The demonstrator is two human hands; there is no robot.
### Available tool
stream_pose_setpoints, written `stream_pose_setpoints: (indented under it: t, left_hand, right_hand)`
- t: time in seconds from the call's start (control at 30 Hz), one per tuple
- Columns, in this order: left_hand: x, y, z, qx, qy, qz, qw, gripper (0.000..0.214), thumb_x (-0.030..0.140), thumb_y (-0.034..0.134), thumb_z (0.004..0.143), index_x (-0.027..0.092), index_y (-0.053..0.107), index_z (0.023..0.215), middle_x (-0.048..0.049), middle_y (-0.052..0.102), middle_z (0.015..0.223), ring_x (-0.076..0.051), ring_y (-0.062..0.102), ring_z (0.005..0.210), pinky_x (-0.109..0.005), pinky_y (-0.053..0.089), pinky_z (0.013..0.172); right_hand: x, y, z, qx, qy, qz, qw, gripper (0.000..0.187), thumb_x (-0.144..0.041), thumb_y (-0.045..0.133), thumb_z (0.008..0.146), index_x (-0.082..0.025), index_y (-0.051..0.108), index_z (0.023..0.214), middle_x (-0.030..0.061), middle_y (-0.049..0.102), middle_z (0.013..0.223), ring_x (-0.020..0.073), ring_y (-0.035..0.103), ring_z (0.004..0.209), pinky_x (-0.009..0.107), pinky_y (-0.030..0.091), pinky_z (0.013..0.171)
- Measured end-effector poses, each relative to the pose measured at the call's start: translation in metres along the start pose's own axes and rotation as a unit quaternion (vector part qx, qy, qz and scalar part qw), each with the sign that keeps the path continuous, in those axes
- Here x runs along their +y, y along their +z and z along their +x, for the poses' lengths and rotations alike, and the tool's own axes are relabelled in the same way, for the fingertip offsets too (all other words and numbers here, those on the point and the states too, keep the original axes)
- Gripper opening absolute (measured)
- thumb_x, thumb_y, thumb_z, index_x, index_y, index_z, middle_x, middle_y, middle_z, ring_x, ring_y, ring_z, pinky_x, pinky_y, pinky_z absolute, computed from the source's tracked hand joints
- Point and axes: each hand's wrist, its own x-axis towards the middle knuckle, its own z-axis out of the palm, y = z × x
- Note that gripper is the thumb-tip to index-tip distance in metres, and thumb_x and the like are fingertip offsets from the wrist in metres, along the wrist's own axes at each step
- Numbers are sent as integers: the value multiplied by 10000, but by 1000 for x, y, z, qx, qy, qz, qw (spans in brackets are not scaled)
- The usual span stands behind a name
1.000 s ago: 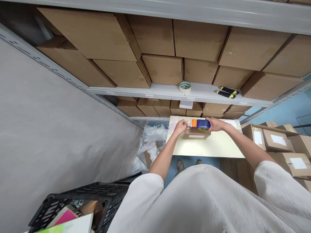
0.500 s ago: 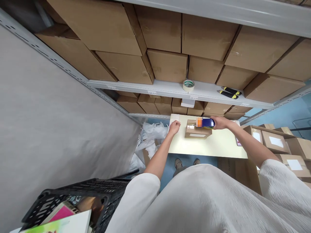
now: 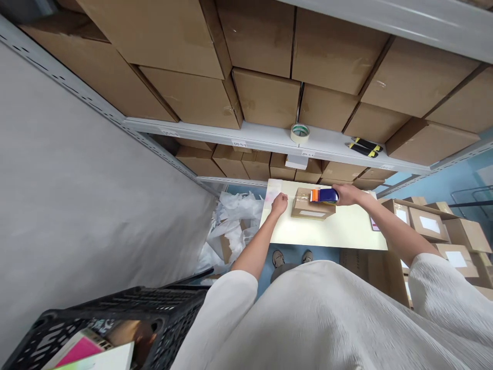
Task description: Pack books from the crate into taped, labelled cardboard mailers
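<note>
On the pale table [image 3: 300,235] lies a small cardboard box [image 3: 302,208] with a white label on its near side and shiny tape on its top. My right hand [image 3: 345,195] grips a blue and orange tape dispenser [image 3: 327,196], which sits over the right part of the box top. Left of the box, apart from it, my left hand [image 3: 279,204] is closed; whatever its fingers may hold is hidden.
Shelves full of cardboard boxes [image 3: 265,95] rise behind the table. A tape roll [image 3: 300,133] and two utility knives [image 3: 364,147] lie on the shelf edge. Labelled boxes [image 3: 429,224] are stacked at right. White wrapping scraps [image 3: 234,210] and a black crate [image 3: 169,313] are at left.
My left hand has turned slightly and its fingers have curled in more. The tape dispenser stays over the box with little movement. The whole view has shifted a little.
</note>
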Motion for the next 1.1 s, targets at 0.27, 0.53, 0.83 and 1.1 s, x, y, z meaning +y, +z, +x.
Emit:
stream_pose_setpoints:
  t: [0.27, 0.53, 0.83, 1.1]
  left_hand:
    - [4, 13, 5, -25, -18, 72, 997, 228, 345, 417, 1109, 264, 613, 1027, -97, 766, 1284, -291, 691, 1233, -400, 492, 1009]
    - [5, 31, 6, -60, -23, 83, 994, 299, 500, 467, 1100, 257, 609, 1000, -110, 788, 1187, -309, 699, 1221, -396, 501, 982]
    - [13, 20, 5, -40, 24, -49, 998, 308, 210, 446, 1032, 240, 636, 1272, -104, 772, 1293, -247, 733, 1215, -397, 548, 1073]
    - [54, 13, 4, -168, 287, 204, 921, 1303, 556, 880, 725, 280, 153, 1770, -117, 92, 1866, -367, 20, 1728, -557, 53, 1393]
  right_hand:
    - [-1, 3, 2, -10, 7, -42, 999, 421, -448, 784, 831, -256, 639, 1176, 124, 784, 1120, 351, 746, 1020, 383, 516, 781]
    - [-3, 4, 3, -13, 9, -59, 998, 430, -456, 764, 847, -232, 639, 1192, 137, 783, 1131, 350, 739, 1029, 378, 502, 789]
    - [-7, 2, 4, -16, 13, -45, 999, 434, -447, 767, 848, -235, 637, 1204, 138, 779, 1157, 345, 730, 1044, 366, 488, 797]
    - [-11, 2, 6, -16, 12, -4, 1000, 458, -384, 753, 852, -255, 598, 1264, 117, 756, 1246, 324, 721, 1077, 354, 487, 798]
